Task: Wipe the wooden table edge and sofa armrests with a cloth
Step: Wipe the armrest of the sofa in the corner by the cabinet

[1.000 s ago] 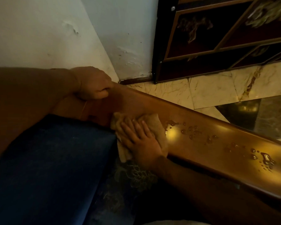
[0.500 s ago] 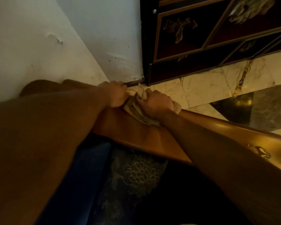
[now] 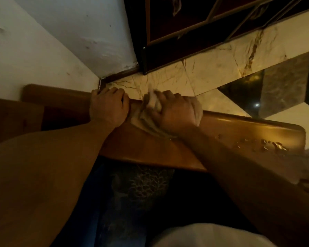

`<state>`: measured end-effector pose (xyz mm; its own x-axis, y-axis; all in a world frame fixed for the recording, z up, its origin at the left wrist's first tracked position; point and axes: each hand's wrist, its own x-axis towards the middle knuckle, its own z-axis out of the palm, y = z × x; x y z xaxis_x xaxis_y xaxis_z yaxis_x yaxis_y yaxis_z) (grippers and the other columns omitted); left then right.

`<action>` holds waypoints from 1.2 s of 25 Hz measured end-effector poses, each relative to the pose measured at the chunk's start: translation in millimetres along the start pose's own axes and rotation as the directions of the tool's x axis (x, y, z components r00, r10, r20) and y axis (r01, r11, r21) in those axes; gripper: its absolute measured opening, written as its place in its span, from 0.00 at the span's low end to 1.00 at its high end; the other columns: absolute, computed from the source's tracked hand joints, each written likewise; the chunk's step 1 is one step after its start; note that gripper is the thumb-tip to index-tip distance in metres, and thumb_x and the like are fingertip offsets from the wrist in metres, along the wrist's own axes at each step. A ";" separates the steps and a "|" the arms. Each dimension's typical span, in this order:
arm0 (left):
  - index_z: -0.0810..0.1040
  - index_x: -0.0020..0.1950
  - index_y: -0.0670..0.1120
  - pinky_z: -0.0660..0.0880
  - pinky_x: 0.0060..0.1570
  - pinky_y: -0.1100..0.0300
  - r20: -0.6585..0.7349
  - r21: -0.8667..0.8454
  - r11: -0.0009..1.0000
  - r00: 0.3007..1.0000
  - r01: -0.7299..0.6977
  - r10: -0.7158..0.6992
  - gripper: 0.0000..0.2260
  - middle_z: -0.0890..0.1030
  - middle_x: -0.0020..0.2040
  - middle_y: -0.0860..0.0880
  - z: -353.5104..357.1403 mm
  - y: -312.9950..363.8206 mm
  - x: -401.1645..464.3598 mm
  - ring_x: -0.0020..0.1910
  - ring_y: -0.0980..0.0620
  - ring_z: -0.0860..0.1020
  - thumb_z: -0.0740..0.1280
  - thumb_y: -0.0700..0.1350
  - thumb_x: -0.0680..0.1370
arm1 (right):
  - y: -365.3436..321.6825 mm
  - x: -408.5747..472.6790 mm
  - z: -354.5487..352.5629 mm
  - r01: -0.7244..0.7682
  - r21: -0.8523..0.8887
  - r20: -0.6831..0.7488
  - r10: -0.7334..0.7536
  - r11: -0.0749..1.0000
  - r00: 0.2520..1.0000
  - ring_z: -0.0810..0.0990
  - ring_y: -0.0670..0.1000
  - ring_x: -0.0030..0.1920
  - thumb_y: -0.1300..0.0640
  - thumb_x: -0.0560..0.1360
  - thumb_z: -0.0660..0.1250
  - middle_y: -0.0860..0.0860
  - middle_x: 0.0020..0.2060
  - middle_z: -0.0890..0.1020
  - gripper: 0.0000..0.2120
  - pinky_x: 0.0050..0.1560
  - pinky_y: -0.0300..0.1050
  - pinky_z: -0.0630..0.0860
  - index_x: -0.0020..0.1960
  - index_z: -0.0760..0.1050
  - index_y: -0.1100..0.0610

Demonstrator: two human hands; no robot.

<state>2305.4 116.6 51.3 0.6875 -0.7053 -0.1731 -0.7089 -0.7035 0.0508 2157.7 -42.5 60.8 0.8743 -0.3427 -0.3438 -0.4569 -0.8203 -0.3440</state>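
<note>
Your right hand (image 3: 175, 111) grips the cloth (image 3: 150, 122), fingers curled over a bunched wad of it, and holds it against the far edge of the armrest (image 3: 150, 148). Part of the cloth pokes up pale between your fingers, and more of it spreads flat on the wood under your palm and wrist. Your left hand (image 3: 109, 106) sits just beside it, almost touching, with its fingers hooked over that same far edge and nothing else in it.

You have the armrest running across the view from the left wall (image 3: 34, 56) to a rounded end at the right. Its glossy brown top carries a scatter of water drops (image 3: 268, 144) near that end, well apart from the cloth. On your side of the wood lies a dark blue cushion (image 3: 141, 186) with a pale leafy pattern; a light fabric edge shows at the bottom of the view.

Beyond the armrest you see a veined marble floor (image 3: 212, 68) with a dark inlaid tile, and a dark cabinet (image 3: 194, 20) with thin light trim standing in the corner. No brand, label or writing can be read anywhere.
</note>
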 end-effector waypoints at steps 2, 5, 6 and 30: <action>0.79 0.48 0.43 0.67 0.54 0.44 0.006 0.016 0.999 1.000 0.031 -0.031 0.19 0.82 0.49 0.40 1.0 -3.2 -0.3 0.49 0.38 0.78 0.52 0.52 0.81 | -20.6 -49.1 25.7 0.112 -0.115 -0.121 -0.126 0.987 0.985 0.66 0.65 0.76 0.30 0.77 0.58 0.58 0.79 0.68 0.39 0.76 0.66 0.60 0.82 0.61 0.50; 0.79 0.48 0.43 0.68 0.54 0.44 -0.013 0.026 0.999 0.999 0.043 -0.043 0.19 0.82 0.48 0.39 2.1 0.4 2.4 0.48 0.37 0.78 0.52 0.52 0.80 | -27.8 -109.0 65.4 0.370 -0.207 -0.074 -0.391 0.906 0.917 0.54 0.66 0.82 0.35 0.79 0.64 0.56 0.84 0.57 0.39 0.80 0.68 0.48 0.84 0.57 0.49; 0.79 0.48 0.42 0.68 0.54 0.43 -0.011 0.032 0.998 0.999 0.046 -0.046 0.19 0.82 0.48 0.39 3.2 0.8 1.6 0.47 0.37 0.78 0.52 0.52 0.81 | -25.1 -127.9 74.1 0.472 -0.279 -0.048 -0.503 0.836 0.863 0.55 0.66 0.82 0.41 0.81 0.64 0.55 0.83 0.58 0.35 0.80 0.68 0.51 0.84 0.58 0.48; 0.47 0.82 0.48 0.45 0.77 0.37 -0.021 -0.077 0.962 0.964 0.261 -0.264 0.31 0.48 0.83 0.41 37.3 63.7 -102.7 0.81 0.40 0.46 0.43 0.61 0.83 | 81.5 -172.0 54.8 0.548 -0.369 0.002 -0.589 0.750 0.808 0.51 0.64 0.83 0.40 0.80 0.63 0.55 0.84 0.55 0.37 0.81 0.66 0.50 0.85 0.53 0.45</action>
<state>2183.8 147.5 35.7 0.8532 -0.4966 -0.1594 -0.4904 -0.8679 0.0791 1961.1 -25.3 44.0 0.9753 0.2074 -0.0765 0.1971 -0.9725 -0.1241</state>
